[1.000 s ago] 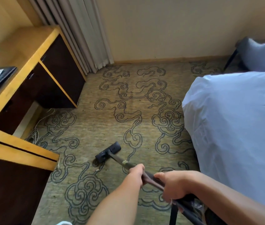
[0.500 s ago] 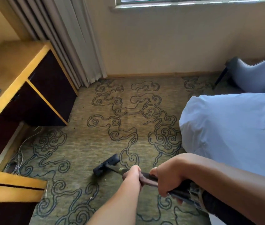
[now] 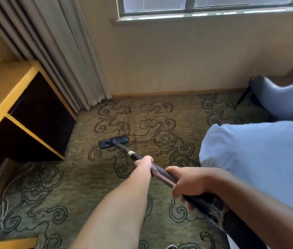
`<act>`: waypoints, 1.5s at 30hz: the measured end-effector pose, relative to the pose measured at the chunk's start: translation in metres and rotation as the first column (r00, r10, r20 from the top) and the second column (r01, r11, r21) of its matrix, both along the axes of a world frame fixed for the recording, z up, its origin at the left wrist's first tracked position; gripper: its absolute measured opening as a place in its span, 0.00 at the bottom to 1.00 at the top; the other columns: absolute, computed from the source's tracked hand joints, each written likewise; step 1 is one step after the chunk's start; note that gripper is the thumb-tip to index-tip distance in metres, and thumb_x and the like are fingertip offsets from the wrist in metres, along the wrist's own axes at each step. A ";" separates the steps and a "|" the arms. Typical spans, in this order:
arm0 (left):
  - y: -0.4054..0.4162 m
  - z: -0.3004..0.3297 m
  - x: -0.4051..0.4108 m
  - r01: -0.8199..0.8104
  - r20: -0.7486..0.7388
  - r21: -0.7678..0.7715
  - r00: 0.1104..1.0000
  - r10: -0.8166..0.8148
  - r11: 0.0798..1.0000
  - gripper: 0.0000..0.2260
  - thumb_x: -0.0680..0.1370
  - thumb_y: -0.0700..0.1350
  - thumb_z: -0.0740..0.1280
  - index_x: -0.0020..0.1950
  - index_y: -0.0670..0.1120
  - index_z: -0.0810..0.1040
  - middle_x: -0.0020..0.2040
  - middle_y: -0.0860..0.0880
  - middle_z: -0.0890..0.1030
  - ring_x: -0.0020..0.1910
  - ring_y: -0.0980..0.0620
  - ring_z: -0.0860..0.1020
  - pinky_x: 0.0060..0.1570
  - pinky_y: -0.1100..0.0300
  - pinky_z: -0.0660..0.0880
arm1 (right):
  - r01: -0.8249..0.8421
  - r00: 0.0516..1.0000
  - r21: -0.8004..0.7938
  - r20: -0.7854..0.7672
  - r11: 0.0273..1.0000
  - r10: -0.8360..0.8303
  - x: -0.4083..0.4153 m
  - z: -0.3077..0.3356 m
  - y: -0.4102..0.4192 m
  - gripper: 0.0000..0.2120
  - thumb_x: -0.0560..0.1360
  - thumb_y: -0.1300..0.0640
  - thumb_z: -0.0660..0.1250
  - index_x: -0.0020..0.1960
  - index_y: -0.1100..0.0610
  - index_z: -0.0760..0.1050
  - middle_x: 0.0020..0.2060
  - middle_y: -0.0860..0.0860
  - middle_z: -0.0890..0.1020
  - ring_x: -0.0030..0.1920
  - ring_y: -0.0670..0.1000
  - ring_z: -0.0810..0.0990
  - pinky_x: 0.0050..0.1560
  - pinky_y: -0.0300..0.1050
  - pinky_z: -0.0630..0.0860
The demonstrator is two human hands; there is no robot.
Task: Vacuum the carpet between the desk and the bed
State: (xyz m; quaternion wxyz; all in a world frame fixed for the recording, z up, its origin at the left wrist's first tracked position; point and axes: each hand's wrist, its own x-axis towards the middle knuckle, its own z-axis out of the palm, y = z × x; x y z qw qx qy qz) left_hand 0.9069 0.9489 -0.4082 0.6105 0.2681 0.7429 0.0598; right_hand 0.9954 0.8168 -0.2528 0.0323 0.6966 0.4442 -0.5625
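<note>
Both hands wrapped round the dark vacuum wand [image 3: 162, 174], left hand [image 3: 143, 163] ahead, right hand [image 3: 187, 183] behind. Flat black floor head [image 3: 113, 142] down on the swirl-patterned carpet [image 3: 81, 177], between table [image 3: 4, 97] and bed [image 3: 260, 159].

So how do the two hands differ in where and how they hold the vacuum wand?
The left hand grips the vacuum wand farther down, nearer the floor head; the right hand grips higher, by the thicker black handle end. The left arm reaches straight ahead; the right arm comes in from the bed side. Both wrap the wand fully.
</note>
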 end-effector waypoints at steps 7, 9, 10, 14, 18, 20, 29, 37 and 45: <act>0.091 -0.021 0.073 0.103 -0.018 0.029 0.995 -0.102 0.994 0.24 0.78 0.42 0.69 0.72 0.37 0.70 0.68 0.39 0.76 0.65 0.42 0.77 0.65 0.51 0.74 | 0.113 0.994 0.126 -0.001 0.986 -0.113 0.060 -0.041 0.070 0.30 0.71 0.63 0.67 0.71 0.50 0.65 0.47 0.59 0.81 0.27 0.53 0.82 0.27 0.45 0.81; 0.121 -0.039 0.087 0.107 0.053 0.107 0.992 -0.113 0.989 0.24 0.77 0.42 0.67 0.72 0.36 0.71 0.69 0.38 0.75 0.66 0.40 0.77 0.62 0.49 0.75 | 0.083 0.993 0.176 0.069 0.981 -0.097 0.070 -0.061 0.099 0.30 0.70 0.60 0.66 0.71 0.48 0.66 0.46 0.52 0.80 0.30 0.50 0.82 0.25 0.41 0.79; 0.138 -0.048 0.092 0.100 0.077 0.154 0.991 -0.112 0.983 0.24 0.77 0.42 0.66 0.72 0.36 0.71 0.69 0.37 0.75 0.66 0.40 0.77 0.60 0.49 0.76 | 0.073 0.991 0.193 0.099 0.978 -0.093 0.073 -0.072 0.115 0.30 0.70 0.59 0.65 0.71 0.48 0.66 0.46 0.50 0.79 0.31 0.48 0.80 0.25 0.39 0.77; 0.215 -0.086 0.113 0.068 0.077 0.199 0.993 -0.084 0.978 0.23 0.78 0.42 0.66 0.72 0.36 0.71 0.69 0.37 0.76 0.66 0.40 0.77 0.49 0.54 0.77 | 0.128 0.983 0.203 0.107 0.971 -0.152 0.086 -0.110 0.186 0.33 0.69 0.56 0.64 0.73 0.44 0.64 0.49 0.49 0.78 0.42 0.50 0.81 0.38 0.42 0.78; 0.301 -0.125 0.140 0.140 -0.051 0.107 0.990 -0.135 0.984 0.26 0.76 0.47 0.71 0.71 0.40 0.70 0.65 0.40 0.77 0.63 0.41 0.78 0.55 0.54 0.75 | 0.173 0.971 0.212 0.127 0.962 -0.203 0.106 -0.157 0.272 0.35 0.68 0.54 0.64 0.74 0.43 0.62 0.54 0.51 0.79 0.48 0.53 0.82 0.48 0.44 0.80; 0.344 -0.146 0.146 0.114 -0.079 0.109 0.991 -0.106 0.987 0.26 0.73 0.46 0.74 0.69 0.41 0.71 0.56 0.41 0.79 0.53 0.41 0.79 0.48 0.53 0.75 | 0.198 0.967 0.190 0.125 0.962 -0.224 0.110 -0.178 0.318 0.35 0.68 0.55 0.64 0.74 0.42 0.61 0.54 0.53 0.80 0.47 0.54 0.82 0.50 0.47 0.82; 0.449 -0.209 0.164 0.208 -0.128 0.070 0.972 -0.198 0.976 0.24 0.73 0.50 0.73 0.64 0.43 0.72 0.37 0.43 0.74 0.35 0.45 0.75 0.41 0.55 0.76 | 0.166 0.975 0.134 0.127 0.977 -0.183 0.128 -0.239 0.431 0.34 0.72 0.56 0.62 0.76 0.42 0.58 0.51 0.53 0.78 0.47 0.55 0.81 0.50 0.50 0.82; 0.428 -0.226 0.172 0.308 -0.130 0.026 0.944 -0.302 0.951 0.21 0.78 0.48 0.65 0.68 0.39 0.72 0.53 0.41 0.78 0.44 0.41 0.79 0.44 0.54 0.78 | 0.041 0.980 0.055 0.193 0.998 -0.051 0.136 -0.245 0.411 0.40 0.72 0.53 0.63 0.78 0.39 0.50 0.50 0.54 0.78 0.45 0.57 0.83 0.50 0.51 0.82; 0.386 -0.190 0.171 0.428 -0.129 -0.061 0.893 -0.432 0.902 0.20 0.80 0.47 0.63 0.69 0.39 0.70 0.55 0.40 0.79 0.50 0.40 0.80 0.57 0.51 0.78 | 0.030 0.982 0.022 0.185 0.999 -0.033 0.135 -0.217 0.377 0.40 0.71 0.54 0.64 0.79 0.43 0.51 0.52 0.55 0.79 0.44 0.56 0.82 0.46 0.47 0.81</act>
